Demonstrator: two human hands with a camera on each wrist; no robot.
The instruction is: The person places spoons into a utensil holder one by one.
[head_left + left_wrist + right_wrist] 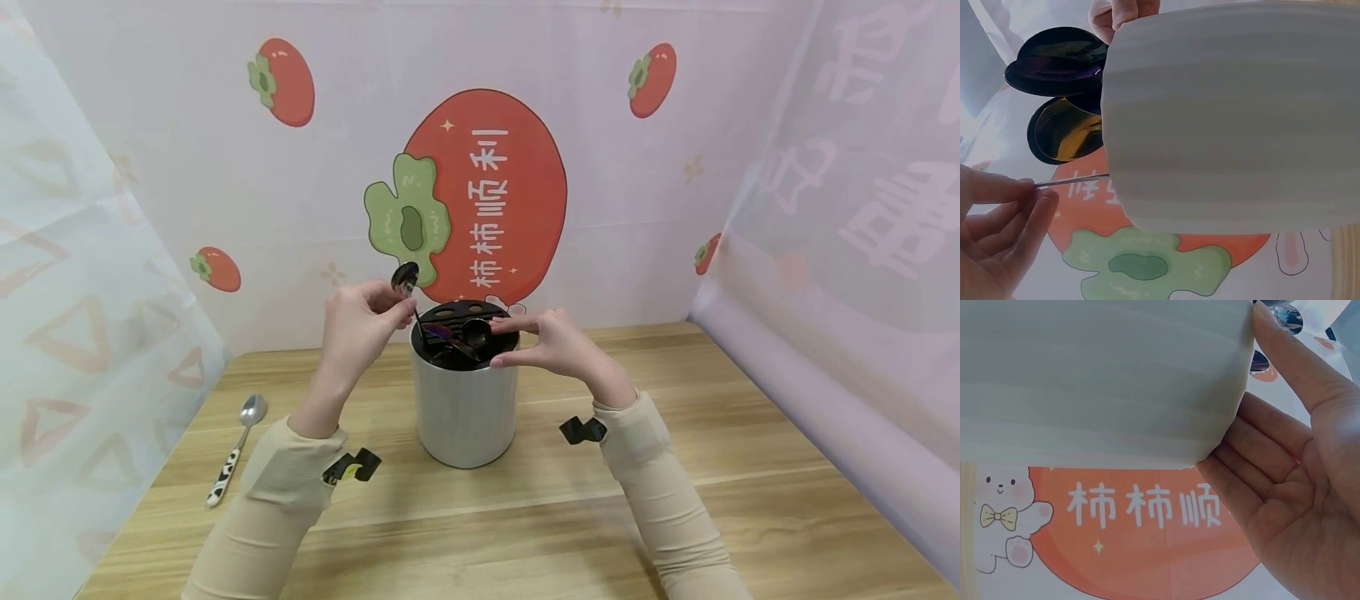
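Note:
My left hand [360, 325] pinches a dark, shiny spoon [406, 277] below its bowl, which points up. The spoon's thin handle [1079, 180] runs down into a white ribbed utensil holder [465, 417] with a black slotted top [453, 310]. My right hand [551, 343] holds the holder's rim from the right, thumb at the near side and fingers farther round. Other dark spoons [1063, 128] stand in the holder with their bowls above the rim. The handle ends inside are hidden by the holder's wall.
A silver spoon [238, 450] with a black-and-white patterned handle lies on the wooden table [480, 533] at the left. Behind stands a cloth backdrop [600, 192] printed with red persimmons, and cloth also hangs along both sides.

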